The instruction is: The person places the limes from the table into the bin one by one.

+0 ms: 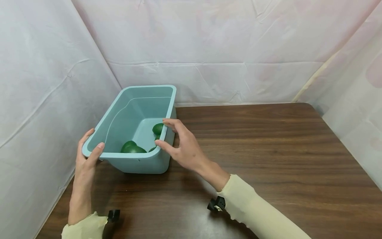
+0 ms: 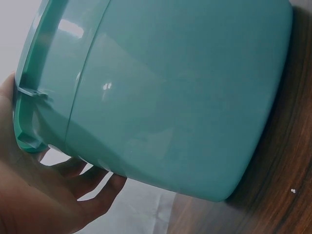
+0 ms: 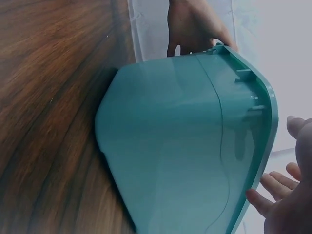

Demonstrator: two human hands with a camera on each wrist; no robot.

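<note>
**A:** What lies nearest?

**B:** Two forearms in ribbed cream sleeves (image 1: 253, 209) reach from the near edge of a dark, wood-grain table (image 1: 268, 149), its surface smooth and glossy.

**A:** What are the hands doing?

**B:** The left hand (image 1: 86, 159) grasps the near left corner of a teal plastic bin (image 1: 135, 164), thumb hooked over the rim, fingers under the lip. The right hand (image 1: 182, 146) pinches the near right rim between thumb and forefinger.

**A:** Where is the bin?

**B:** At the table's far left corner. It is rectangular with rounded corners and smooth, shiny walls.

**A:** Anything inside?

**B:** Dark green, rounded objects (image 1: 132, 147) lie on its floor; I cannot tell what they are.

**A:** And beyond?

**B:** Wrinkled white sheeting (image 1: 223, 49) walls in the table.
</note>
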